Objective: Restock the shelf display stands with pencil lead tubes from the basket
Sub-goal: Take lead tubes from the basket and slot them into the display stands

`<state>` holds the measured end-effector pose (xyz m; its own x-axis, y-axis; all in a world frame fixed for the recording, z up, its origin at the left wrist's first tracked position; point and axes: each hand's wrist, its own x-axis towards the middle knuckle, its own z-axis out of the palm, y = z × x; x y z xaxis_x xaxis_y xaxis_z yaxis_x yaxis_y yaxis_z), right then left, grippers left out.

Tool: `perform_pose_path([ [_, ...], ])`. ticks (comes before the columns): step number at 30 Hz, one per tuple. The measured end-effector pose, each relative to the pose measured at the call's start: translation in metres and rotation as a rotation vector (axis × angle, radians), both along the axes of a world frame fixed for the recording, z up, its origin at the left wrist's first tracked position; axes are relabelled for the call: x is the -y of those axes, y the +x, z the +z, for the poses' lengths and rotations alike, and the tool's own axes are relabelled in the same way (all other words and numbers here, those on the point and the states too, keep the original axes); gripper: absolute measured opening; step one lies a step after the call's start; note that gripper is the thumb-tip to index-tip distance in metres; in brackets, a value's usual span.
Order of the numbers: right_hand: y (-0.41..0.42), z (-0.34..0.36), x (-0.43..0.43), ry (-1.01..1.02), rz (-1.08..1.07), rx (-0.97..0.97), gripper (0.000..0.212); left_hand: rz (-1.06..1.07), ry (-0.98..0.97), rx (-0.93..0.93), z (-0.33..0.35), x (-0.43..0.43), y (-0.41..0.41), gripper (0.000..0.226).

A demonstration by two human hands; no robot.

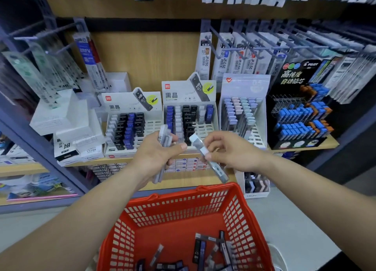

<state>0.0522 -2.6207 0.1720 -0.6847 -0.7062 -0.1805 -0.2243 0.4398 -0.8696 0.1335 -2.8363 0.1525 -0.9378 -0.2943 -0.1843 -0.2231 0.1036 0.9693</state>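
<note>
My left hand (157,155) grips a bunch of grey lead tubes (163,135) in front of the shelf. My right hand (227,151) pinches one white-capped lead tube (203,149), tilted down to the right. Both hands hover before two white display stands: the left stand (130,126) and the middle stand (190,116), each holding rows of black, blue and grey tubes. Below, the red basket (242,219) holds several loose lead tubes (200,250) on its bottom.
A pastel-tube stand (243,112) and a black Pilot stand (299,112) sit to the right on the wooden shelf. White boxes (67,124) are stacked to the left. Hooks with hanging refill packs (244,52) jut out above. Boxes line the lower shelf.
</note>
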Motion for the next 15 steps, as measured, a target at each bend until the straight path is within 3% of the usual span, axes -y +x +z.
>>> perform_pose_path([
  [3, -0.015, 0.002, -0.026, 0.006, -0.111, -0.047, 0.061, -0.035, -0.027, 0.068, -0.007, -0.005, -0.006, 0.028],
  [5, -0.027, 0.004, -0.045, 0.003, -0.188, -0.093, 0.068, -0.062, -0.016, 0.095, -0.01, -0.012, -0.011, 0.025],
  [11, -0.066, 0.004, -0.1, -0.058, -0.496, -0.288, 0.028, -0.124, 0.013, 0.089, -0.019, -0.04, -0.027, 0.014],
  [15, -0.096, 0.001, -0.13, -0.009, -0.655, -0.468, 0.017, -0.117, 0.069, 0.033, -0.017, -0.063, -0.037, 0.004],
])
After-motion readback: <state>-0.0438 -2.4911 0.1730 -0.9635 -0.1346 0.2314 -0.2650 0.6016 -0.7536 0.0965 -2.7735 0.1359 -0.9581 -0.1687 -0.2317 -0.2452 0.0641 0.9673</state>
